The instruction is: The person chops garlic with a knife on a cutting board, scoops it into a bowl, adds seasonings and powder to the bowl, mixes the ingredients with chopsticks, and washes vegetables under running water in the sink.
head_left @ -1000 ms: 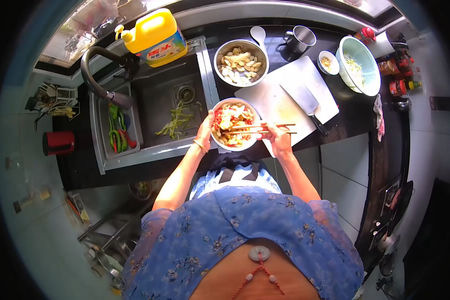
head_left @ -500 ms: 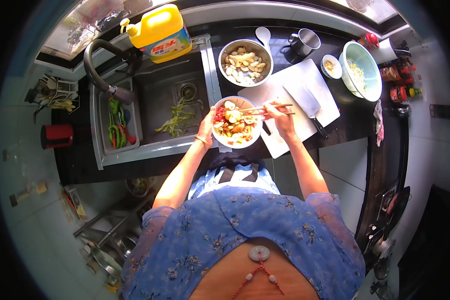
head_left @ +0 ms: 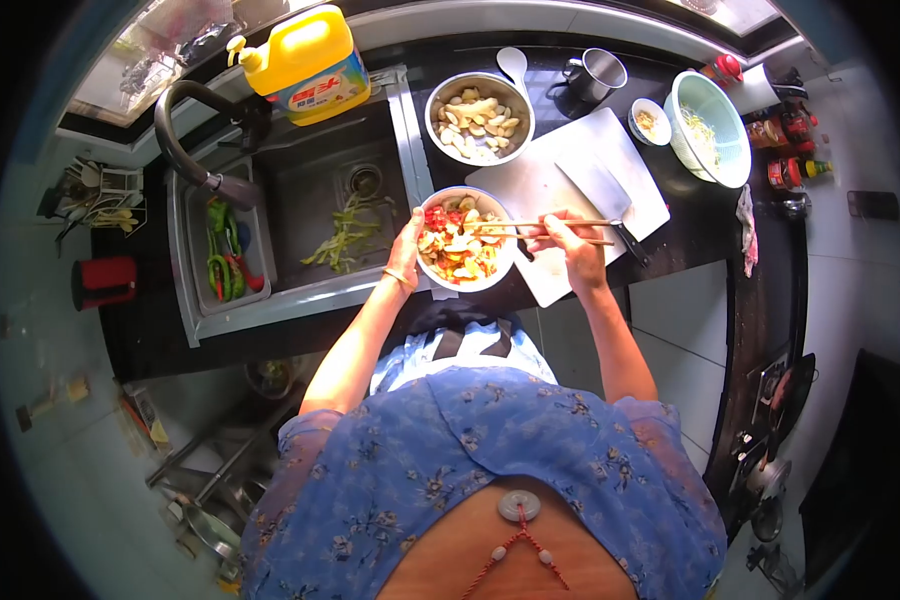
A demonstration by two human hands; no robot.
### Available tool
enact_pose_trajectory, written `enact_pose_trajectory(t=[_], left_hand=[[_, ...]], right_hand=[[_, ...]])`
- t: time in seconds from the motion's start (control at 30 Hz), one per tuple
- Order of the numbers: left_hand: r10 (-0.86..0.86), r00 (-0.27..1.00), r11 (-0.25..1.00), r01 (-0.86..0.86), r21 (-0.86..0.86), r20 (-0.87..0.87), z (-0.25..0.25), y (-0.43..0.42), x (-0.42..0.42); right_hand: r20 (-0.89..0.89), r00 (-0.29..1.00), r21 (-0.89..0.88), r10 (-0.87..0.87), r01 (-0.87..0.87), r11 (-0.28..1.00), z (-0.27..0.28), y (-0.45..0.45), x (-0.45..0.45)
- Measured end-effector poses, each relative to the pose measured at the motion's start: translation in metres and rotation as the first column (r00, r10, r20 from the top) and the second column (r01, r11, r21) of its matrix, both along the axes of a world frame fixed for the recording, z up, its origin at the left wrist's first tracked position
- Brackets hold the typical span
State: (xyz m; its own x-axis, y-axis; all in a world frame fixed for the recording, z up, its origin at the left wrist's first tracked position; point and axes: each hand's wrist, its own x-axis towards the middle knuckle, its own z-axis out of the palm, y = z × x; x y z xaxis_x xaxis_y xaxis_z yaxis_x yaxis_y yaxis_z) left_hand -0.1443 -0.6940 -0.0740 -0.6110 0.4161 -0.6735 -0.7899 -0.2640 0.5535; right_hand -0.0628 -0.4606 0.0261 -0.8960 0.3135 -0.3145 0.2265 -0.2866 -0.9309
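Observation:
My left hand (head_left: 405, 252) is closed on the left side of a white bowl (head_left: 467, 287) near the counter's front edge. Inside it lies a mix of sliced pale pieces and chopped red bits (head_left: 458, 245). Wooden chopsticks (head_left: 598, 223) are gripped in my right hand (head_left: 574, 252), their tips in the food. Behind the bowl stands a steel bowl (head_left: 531, 125) of peeled garlic cloves and a piece that looks like ginger. To the right, a cleaver (head_left: 592, 180) rests on a white cutting board (head_left: 550, 285).
A sink (head_left: 295, 225) with green peelings and a tray of peppers (head_left: 232, 250) is at left, below a faucet (head_left: 175, 140) and yellow detergent jug (head_left: 315, 65). A white spoon (head_left: 513, 65), metal mug (head_left: 600, 75), small bowl (head_left: 650, 122) and green colander (head_left: 735, 140) stand behind.
The chopsticks have turned over in the bowl, and a pale piece held up on top before now lies among the rest. My right hand has moved slightly down. The view has shifted a little.

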Motion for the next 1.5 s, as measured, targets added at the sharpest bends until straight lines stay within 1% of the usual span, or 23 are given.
enact_pose_trajectory(t=[0.07, 0.13, 0.2, 0.27, 0.3, 0.37, 0.47, 0.53, 0.6, 0.67, 0.77, 0.8, 0.87, 0.9, 1.0, 1.03, 1.07, 1.13, 1.27, 1.33, 1.4, 1.47, 1.5], left_hand=[[0.018, 1.000, 0.999, -0.018, 0.042, -0.005, 0.006, 0.000, 0.002], [0.023, 0.999, 0.999, -0.022, 0.024, -0.041, -0.001, 0.000, 0.004], [0.065, 0.998, 0.998, -0.065, 0.022, 0.011, -0.006, 0.001, 0.008], [0.085, 0.996, 0.996, -0.086, 0.030, 0.039, -0.005, 0.004, 0.012], [0.104, 0.993, 0.994, -0.107, 0.036, 0.063, -0.005, 0.004, 0.013], [0.103, 0.993, 0.994, -0.104, 0.018, 0.061, -0.015, 0.002, 0.013], [0.093, 0.994, 0.996, -0.093, -0.004, 0.060, -0.021, 0.001, 0.017], [0.086, 0.995, 0.996, -0.084, -0.042, 0.045, -0.013, 0.000, 0.018], [0.068, 0.998, 0.994, -0.067, -0.084, 0.006, -0.025, -0.005, 0.020], [0.100, 0.995, 0.995, -0.100, 0.018, -0.002, -0.015, -0.004, 0.021], [0.108, 0.994, 0.993, -0.109, 0.055, 0.009, -0.016, -0.004, 0.020], [0.113, 0.994, 0.992, -0.113, 0.065, 0.004, -0.015, -0.004, 0.020], [0.108, 0.994, 0.993, -0.108, 0.045, 0.004, -0.014, -0.004, 0.019], [0.101, 0.995, 0.995, -0.102, 0.026, 0.003, -0.014, -0.004, 0.019], [0.126, 0.990, 0.992, -0.127, 0.015, 0.060, -0.019, -0.002, 0.019], [0.128, 0.990, 0.992, -0.129, 0.011, 0.059, -0.018, -0.001, 0.018], [0.140, 0.989, 0.990, -0.140, -0.004, 0.054, -0.016, 0.001, 0.018], [0.152, 0.987, 0.988, -0.151, -0.020, 0.050, -0.015, 0.002, 0.018], [0.142, 0.988, 0.989, -0.140, -0.037, 0.054, -0.019, 0.002, 0.019], [0.109, 0.993, 0.992, -0.107, -0.062, 0.037, -0.010, 0.000, 0.018], [0.094, 0.995, 0.995, -0.093, -0.034, 0.033, -0.009, -0.003, 0.017], [0.068, 0.998, 0.997, -0.068, 0.020, 0.005, -0.016, -0.005, 0.016], [0.071, 0.997, 0.997, -0.071, 0.023, 0.005, -0.016, -0.005, 0.015]], right_hand=[[0.067, 0.997, 0.174, 0.044, -0.055, 0.983, 0.017, 0.005, 0.000], [0.135, 0.989, 0.198, 0.062, -0.088, 0.976, 0.017, 0.010, 0.008], [0.239, 0.970, 0.202, 0.050, -0.100, 0.974, -0.001, 0.010, 0.018], [0.240, 0.971, 0.072, -0.006, -0.011, 0.997, -0.031, 0.007, 0.028], [0.240, 0.971, 0.070, -0.002, -0.015, 0.997, -0.036, 0.003, 0.031], [0.220, 0.955, -0.154, -0.199, 0.236, 0.960, -0.048, -0.008, 0.035], [0.254, 0.928, -0.276, -0.274, 0.340, 0.899, -0.066, -0.017, 0.039], [0.234, 0.934, -0.276, -0.270, 0.330, 0.903, -0.054, -0.020, 0.034], [0.176, 0.951, -0.174, -0.256, 0.286, 0.942, -0.038, -0.020, 0.028], [0.158, 0.959, -0.148, -0.235, 0.258, 0.955, -0.022, -0.017, 0.023], [0.056, 0.998, 0.031, -0.033, 0.032, 0.999, -0.001, -0.010, 0.016], [0.056, 0.998, 0.032, -0.032, 0.030, 0.999, 0.002, -0.009, 0.014], [-0.064, 0.998, 0.390, 0.008, 0.017, 0.921, 0.005, -0.009, 0.010], [-0.105, 0.994, 0.459, 0.038, 0.015, 0.888, 0.004, -0.008, 0.008], [-0.057, 0.998, 0.372, 0.038, -0.014, 0.928, -0.034, -0.003, 0.013], [0.016, 0.998, 0.237, -0.054, 0.048, 0.970, -0.044, -0.004, 0.015], [0.016, 0.998, 0.233, -0.052, 0.047, 0.971, -0.053, -0.003, 0.019], [0.089, 0.989, -0.012, -0.119, 0.121, 0.993, -0.060, -0.004, 0.028], [0.111, 0.985, -0.114, -0.134, 0.146, 0.983, -0.058, -0.021, 0.035], [0.101, 0.988, -0.099, -0.121, 0.131, 0.986, -0.037, -0.031, 0.031], [0.043, 0.999, 0.004, -0.016, 0.016, 1.000, -0.015, -0.035, 0.028], [-0.012, 1.000, 0.011, 0.014, -0.014, 1.000, 0.006, -0.035, 0.021], [-0.028, 0.997, 0.142, 0.076, -0.071, 0.987, 0.015, -0.035, 0.013]])
